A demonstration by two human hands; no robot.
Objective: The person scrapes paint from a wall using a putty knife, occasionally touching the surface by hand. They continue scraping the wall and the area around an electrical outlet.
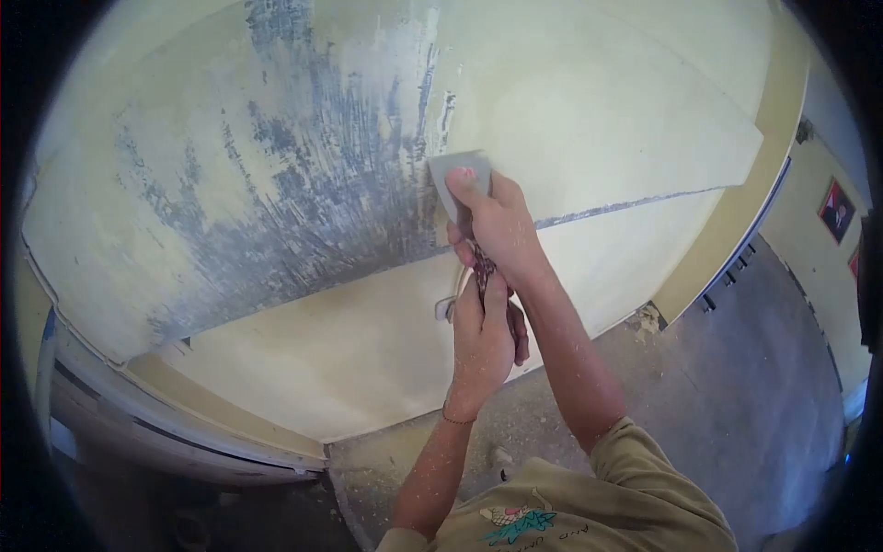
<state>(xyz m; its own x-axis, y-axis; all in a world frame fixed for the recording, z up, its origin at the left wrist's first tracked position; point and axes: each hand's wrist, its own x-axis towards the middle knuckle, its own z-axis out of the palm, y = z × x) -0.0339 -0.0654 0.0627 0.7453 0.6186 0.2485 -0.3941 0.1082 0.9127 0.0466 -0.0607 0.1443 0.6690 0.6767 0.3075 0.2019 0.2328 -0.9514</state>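
Scraper [448, 184] in right hand [497, 221], against the wall [589, 101].

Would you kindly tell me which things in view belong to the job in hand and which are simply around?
Seemingly part of the job:
- flat-bladed scraper, held by the right hand and left hand
- wall surface with grey patches

Apparently just around:
- red-and-dark picture on the wall at right
- small fitting beside the hands

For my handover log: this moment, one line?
right hand on scraper blade | left hand around handle | blade at dark-streaked wall panel
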